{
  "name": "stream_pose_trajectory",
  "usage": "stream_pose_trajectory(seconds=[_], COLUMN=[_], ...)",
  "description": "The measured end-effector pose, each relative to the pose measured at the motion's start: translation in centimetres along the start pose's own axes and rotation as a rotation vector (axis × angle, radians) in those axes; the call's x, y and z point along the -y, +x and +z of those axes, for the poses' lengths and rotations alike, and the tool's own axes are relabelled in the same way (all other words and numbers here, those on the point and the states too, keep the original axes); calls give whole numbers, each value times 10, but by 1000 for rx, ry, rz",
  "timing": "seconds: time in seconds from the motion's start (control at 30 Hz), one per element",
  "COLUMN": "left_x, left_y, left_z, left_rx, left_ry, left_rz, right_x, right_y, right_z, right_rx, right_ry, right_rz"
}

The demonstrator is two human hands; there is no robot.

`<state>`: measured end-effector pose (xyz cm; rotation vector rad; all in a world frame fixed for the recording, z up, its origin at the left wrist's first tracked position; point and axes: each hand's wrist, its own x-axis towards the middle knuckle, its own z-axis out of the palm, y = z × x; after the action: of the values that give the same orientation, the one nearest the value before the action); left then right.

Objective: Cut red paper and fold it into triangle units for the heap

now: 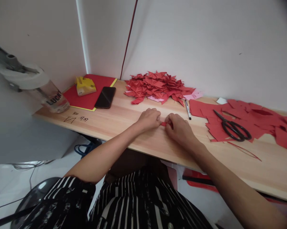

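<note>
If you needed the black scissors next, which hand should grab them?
Probably the right hand: it's nearer the black scissors, which lie on that side. The left hand is farther off. Both hands seem to hold the small red piece, so the right would need to let go first.

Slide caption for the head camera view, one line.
Left hand and right hand hold a red paper over a desk, folded pile beyond, scissors to the right.

Muted, diffuse light falls fairly evenly on the bench (119, 119), leaving only soft shadows. Darkness smudges the corner at two o'clock. Wide-angle distortion tilts the drinking bottle (44, 90) at nine o'clock; glare whitens the glossy black seat (26, 198) at eight.
</note>
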<state>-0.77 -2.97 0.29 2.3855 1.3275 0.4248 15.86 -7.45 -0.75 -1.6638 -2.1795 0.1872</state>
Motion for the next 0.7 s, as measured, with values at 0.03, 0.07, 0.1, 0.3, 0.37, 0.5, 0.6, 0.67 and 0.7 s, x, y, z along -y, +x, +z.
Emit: stream_pose_trajectory(seconds=[0.03, 0.07, 0.1, 0.3, 0.37, 0.5, 0.6, 0.67, 0.7], left_x=[0, 0, 0, 1, 0, 1, 2, 2, 2], left_y=[0, 0, -1, -3, -3, -3, -2, -2, -2], left_z=[-1, -1, -1, -1, -1, 1, 1, 3, 4], left_rx=[-4, -7, -8, -14, -21, -19, -22, -24, -26], left_ry=[-3, -6, -8, -10, -5, 12, 25, 38, 47], left_rz=[-5, -9, -10, 8, 9, 6, 4, 9, 12], right_x=[-1, -1, -2, -3, -1, 3, 2, 0, -1], right_y=[0, -1, -1, -1, 0, 1, 1, 1, 1], right_z=[0, 0, 0, 0, 0, 0, 1, 2, 2], right_rx=[-1, 1, 4, 22, 19, 5, 4, 5, 4], right_ry=[-2, -4, -4, 36, 21, -45, -42, -28, -24], right_rz=[-1, 1, 2, 4, 18, 39, 31, 18, 12])
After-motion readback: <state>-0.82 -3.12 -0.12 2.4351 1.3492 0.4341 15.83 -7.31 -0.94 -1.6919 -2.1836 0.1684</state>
